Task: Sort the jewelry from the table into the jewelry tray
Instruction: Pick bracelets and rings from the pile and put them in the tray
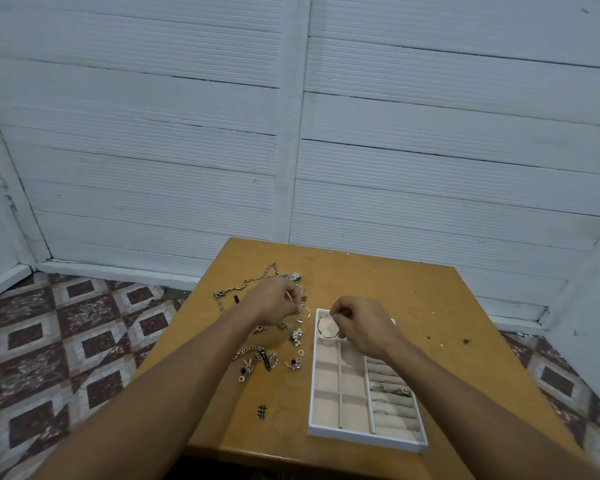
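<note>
Nearest me on the worktop, the jewelry tray lies with its long axis running 6 to 12 o'clock. A few rings sit in the rolls on its 3 o'clock side. I see nothing in the square compartments at its near end. At 9 o'clock from the tray, loose pieces are scattered: a chain bracelet and, a little farther out, a pearl cluster.

Farther out, my right grip pinches a gold bangle. The bangle hangs at 9 o'clock from the knuckles, just above the tray's far-left compartment, so I judge the drop is almost straight down. The right hand is plainly the nearer one to the tray.

My left grip, at 9 o'clock from the right, looks to be pinching a thin gold hoop above the loose pile, beside the tray's far corner.

Beyond it, at 12 o'clock, a long necklace chain trails across the worktop.
</note>
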Motion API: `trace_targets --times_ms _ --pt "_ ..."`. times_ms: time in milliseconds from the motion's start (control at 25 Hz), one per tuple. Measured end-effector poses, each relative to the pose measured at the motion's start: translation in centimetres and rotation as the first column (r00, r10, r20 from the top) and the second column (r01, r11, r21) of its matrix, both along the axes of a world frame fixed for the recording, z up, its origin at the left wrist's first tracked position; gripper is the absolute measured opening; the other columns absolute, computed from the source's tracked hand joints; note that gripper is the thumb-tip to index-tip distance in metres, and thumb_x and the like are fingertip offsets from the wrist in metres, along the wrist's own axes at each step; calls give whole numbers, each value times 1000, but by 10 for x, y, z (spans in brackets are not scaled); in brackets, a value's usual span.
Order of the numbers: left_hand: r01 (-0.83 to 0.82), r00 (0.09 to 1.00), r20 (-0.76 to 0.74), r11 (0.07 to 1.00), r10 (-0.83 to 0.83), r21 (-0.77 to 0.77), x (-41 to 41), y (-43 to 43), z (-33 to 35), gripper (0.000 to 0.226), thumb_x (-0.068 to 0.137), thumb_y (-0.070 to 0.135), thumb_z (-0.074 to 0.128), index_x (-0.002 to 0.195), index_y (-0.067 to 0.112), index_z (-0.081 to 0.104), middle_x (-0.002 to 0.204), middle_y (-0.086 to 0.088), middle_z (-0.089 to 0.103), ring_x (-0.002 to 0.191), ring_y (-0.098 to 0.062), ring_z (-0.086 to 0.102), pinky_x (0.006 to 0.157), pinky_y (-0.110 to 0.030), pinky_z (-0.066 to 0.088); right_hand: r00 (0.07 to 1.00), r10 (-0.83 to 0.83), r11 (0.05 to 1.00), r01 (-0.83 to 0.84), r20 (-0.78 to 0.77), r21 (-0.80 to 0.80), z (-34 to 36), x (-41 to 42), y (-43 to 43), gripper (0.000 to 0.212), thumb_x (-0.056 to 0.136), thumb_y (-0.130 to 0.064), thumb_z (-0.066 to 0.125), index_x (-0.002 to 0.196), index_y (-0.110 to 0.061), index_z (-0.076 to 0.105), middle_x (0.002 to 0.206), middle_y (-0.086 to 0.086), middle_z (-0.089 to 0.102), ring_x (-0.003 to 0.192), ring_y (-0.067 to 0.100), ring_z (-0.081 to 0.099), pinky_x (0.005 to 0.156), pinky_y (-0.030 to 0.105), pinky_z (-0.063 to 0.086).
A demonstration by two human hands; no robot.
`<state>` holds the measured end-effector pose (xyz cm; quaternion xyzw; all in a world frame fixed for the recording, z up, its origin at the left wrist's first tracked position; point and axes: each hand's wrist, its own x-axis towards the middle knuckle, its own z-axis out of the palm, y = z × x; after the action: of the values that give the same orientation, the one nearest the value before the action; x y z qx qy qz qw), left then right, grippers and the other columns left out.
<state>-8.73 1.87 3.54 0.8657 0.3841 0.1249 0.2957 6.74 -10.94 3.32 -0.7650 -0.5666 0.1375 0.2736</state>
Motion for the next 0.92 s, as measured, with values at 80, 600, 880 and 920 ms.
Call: trace_targets --times_ms 80,600,880,920 --pt "10 1000 5 1000 -10 13 5 -2 -1 10 83 27 73 84 19 68 79 12 58 74 -9 57 64 -25 45 1000 -28 1000 28 -3 -13 3 10 -5 19 92 -10 49 90 -14 68 72 -1 68 62 10 66 50 11 43" --pt "32 998 57 999 -32 9 40 -24 -4 4 84 20 69 87 17 69 80 6 62 74 -10 58 58 -21 42 971 -235 967 238 34 -89 -6 85 -35 21 92 -5 49 83 -15 65 80 6 69 61 12 70 58 28 55" --pt "-9 998 61 1000 7 30 55 -38 -15 4 83 22 71 83 17 71 76 6 63 72 -12 60 59 -21 41 972 -218 962 228 86 -147 -21 87 -25 18 90 -8 55 86 -16 70 83 2 68 67 14 62 56 20 46" --pt "-13 998 68 999 11 29 57 -39 -16 4 82 22 72 81 18 71 74 6 62 72 -12 60 60 -21 42 971 -198 963 218 133 -159 -23 85 -24 19 90 -9 53 88 -17 71 87 2 69 71 15 62 58 22 47"
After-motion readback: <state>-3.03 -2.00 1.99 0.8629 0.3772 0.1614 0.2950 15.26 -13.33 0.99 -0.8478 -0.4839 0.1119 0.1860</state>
